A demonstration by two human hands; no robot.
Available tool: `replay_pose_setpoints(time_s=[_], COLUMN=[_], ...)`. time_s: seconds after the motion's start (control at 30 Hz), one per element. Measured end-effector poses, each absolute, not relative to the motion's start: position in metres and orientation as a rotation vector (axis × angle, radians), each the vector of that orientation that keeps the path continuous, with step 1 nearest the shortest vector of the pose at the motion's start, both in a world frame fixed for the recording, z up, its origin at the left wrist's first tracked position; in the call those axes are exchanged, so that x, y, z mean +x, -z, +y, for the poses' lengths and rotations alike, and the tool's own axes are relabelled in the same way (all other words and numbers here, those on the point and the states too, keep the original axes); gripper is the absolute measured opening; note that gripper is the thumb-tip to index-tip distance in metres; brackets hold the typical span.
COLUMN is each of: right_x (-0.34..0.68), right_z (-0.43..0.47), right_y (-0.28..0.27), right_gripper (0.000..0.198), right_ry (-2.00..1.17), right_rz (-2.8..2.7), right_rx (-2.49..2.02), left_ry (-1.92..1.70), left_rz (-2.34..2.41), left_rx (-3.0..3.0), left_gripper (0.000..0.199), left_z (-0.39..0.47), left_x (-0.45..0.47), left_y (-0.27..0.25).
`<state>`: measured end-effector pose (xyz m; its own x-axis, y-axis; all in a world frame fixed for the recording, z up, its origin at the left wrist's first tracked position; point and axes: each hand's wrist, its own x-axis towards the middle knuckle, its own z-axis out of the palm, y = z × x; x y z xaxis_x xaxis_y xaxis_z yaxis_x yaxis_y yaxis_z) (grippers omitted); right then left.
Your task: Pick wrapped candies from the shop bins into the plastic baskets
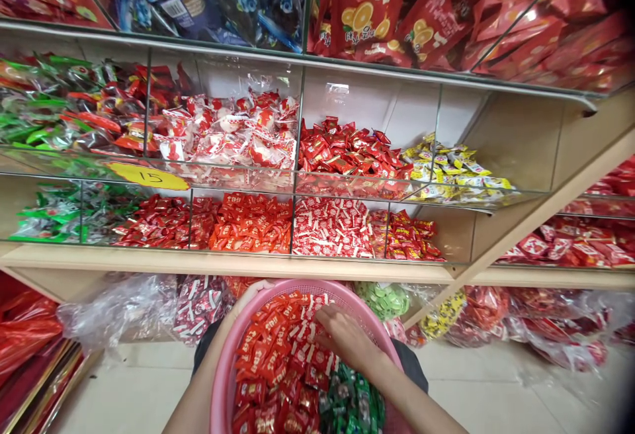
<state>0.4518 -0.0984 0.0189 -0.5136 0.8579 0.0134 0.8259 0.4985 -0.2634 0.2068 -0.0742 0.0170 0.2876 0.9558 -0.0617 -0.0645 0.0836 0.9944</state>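
Observation:
A round pink plastic basket point(221, 361) sits between my knees, full of wrapped candies. My left hand point(254, 290) is closed on its far left rim, with the fingers partly hidden. Inside the basket, my right hand point(347, 336) reaches over the red-and-white wrapped candies point(301, 331). Its fingers are bent and pressed together among them, and whatever they hold is hidden. Orange-red candies point(268, 335) lie to the left, dark red ones point(278, 407) near me, and green ones point(350, 401) at the near right.
Glass-fronted shelf bins ahead hold candies, among them orange-red packets point(251, 222) and red-and-white ones point(332, 227). A yellow tag point(149, 176) reads 15. Below the wooden shelf edge point(124, 257), clear bags of candies point(198, 305) stand on the tiled floor point(143, 388). Red packaging point(24, 328) lies left.

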Motion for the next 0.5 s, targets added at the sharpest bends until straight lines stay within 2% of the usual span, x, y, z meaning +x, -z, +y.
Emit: replay_pose_setpoints(time_s=[0.27, 0.5], right_x=[0.44, 0.451], right_z=[-0.04, 0.04], right_y=[-0.101, -0.127], right_gripper=[0.016, 0.029], right_ry=[-0.149, 0.173], right_rz=[-2.357, -2.18], right_rx=[-1.24, -1.448], left_ry=[-0.995, -1.041], left_rz=[0.944, 0.961], left_rx=[1.178, 1.14], left_gripper=[0.038, 0.036], left_z=[-0.063, -0.066], left_x=[0.202, 0.196], left_y=[-0.003, 0.009])
